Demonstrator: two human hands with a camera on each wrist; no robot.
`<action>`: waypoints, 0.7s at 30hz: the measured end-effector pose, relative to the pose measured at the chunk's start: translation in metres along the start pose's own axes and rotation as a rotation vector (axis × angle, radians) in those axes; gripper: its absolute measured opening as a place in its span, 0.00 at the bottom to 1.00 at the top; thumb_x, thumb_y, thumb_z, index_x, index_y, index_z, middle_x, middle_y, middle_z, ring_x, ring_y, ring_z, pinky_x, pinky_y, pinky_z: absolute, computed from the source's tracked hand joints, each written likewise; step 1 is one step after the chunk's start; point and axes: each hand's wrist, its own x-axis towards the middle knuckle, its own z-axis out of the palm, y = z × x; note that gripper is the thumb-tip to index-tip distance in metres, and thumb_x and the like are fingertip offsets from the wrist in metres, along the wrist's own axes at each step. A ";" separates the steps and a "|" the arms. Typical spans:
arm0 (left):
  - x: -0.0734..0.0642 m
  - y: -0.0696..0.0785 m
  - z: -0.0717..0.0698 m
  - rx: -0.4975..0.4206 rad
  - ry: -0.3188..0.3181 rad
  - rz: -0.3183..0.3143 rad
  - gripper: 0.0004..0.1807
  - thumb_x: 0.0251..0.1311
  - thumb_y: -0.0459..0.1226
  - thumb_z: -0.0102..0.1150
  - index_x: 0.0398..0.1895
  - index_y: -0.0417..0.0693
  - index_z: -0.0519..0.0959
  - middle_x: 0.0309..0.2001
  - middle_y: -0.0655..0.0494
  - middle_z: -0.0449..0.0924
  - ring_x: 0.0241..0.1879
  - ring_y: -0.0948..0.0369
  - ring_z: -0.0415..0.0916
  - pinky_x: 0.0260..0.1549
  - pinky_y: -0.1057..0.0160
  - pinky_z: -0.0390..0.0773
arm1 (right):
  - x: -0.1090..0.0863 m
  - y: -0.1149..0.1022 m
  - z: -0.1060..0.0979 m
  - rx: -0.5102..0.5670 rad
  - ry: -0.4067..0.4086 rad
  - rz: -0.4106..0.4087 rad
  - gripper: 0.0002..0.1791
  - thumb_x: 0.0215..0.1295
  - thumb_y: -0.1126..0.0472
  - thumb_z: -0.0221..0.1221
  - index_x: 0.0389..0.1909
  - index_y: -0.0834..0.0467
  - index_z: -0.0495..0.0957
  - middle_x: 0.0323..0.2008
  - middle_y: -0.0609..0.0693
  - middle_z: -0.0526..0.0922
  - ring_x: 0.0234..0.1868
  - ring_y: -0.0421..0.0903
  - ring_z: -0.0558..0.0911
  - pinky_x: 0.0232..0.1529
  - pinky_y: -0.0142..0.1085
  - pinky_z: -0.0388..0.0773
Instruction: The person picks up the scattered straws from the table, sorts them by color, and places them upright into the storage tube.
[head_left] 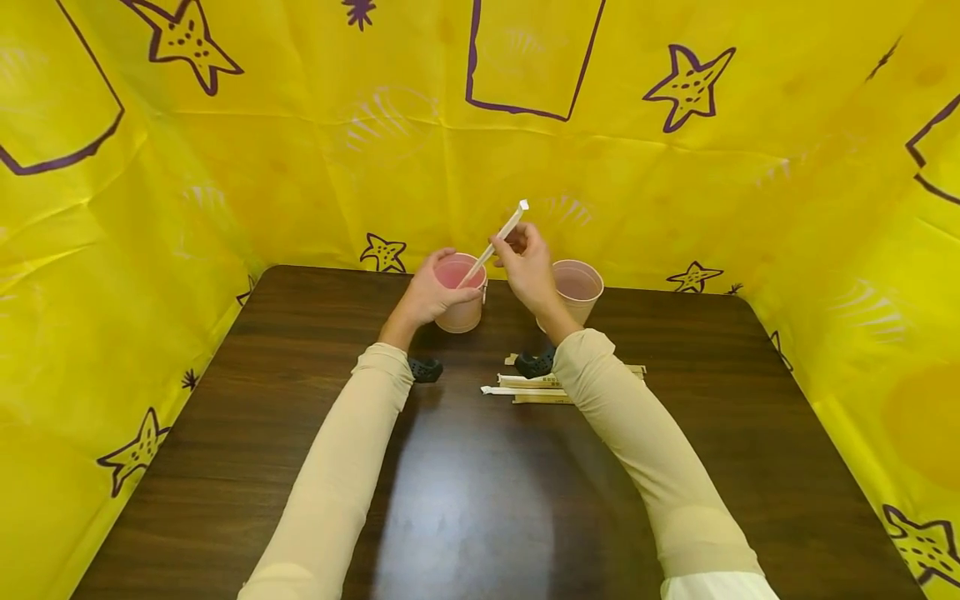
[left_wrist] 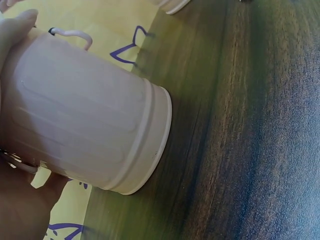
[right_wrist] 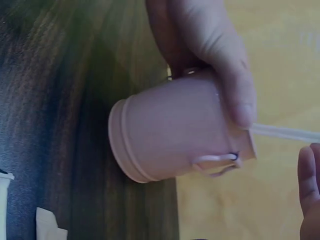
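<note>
Two bare hands worked near the middle of the head view. The left hand (head_left: 427, 293) gripped the rim of a pink bucket (head_left: 459, 318), thumb lying across the near side. The right hand (head_left: 527, 267) pinched a paper-wrapped stick (head_left: 504, 232) partway along; it slanted from its white upper end down into the bucket's mouth, just beside the left thumb. The bucket was upright at the table's far side, though whether its base bore fully on the surface I could not tell.

The step in hand looked like setting that stick into the bucket. The next move probably called for loosening the right pinch once the lower end met the bottom, with the left hand steadying the rim.

Right of centre, partly behind the right wrist, stood a second bucket (head_left: 578, 281), with no stick showing above its rim. Below it lay several wrapped packets (head_left: 525, 392), white and tan, partly hidden by the right sleeve (head_left: 637, 442). Small dark print ran along some, too tiny to read; I made out no brand anywhere.

Farther out, the dark wood table (head_left: 300, 417) met a yellow cloth (head_left: 300, 183) printed with purple-outlined starfish.
</note>
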 end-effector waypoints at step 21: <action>0.002 -0.005 0.001 0.001 0.006 -0.007 0.55 0.45 0.47 0.82 0.76 0.51 0.60 0.66 0.44 0.72 0.63 0.48 0.73 0.67 0.48 0.71 | -0.026 0.001 -0.035 -0.270 -0.121 0.073 0.24 0.73 0.56 0.61 0.62 0.64 0.69 0.55 0.59 0.81 0.47 0.53 0.83 0.41 0.31 0.81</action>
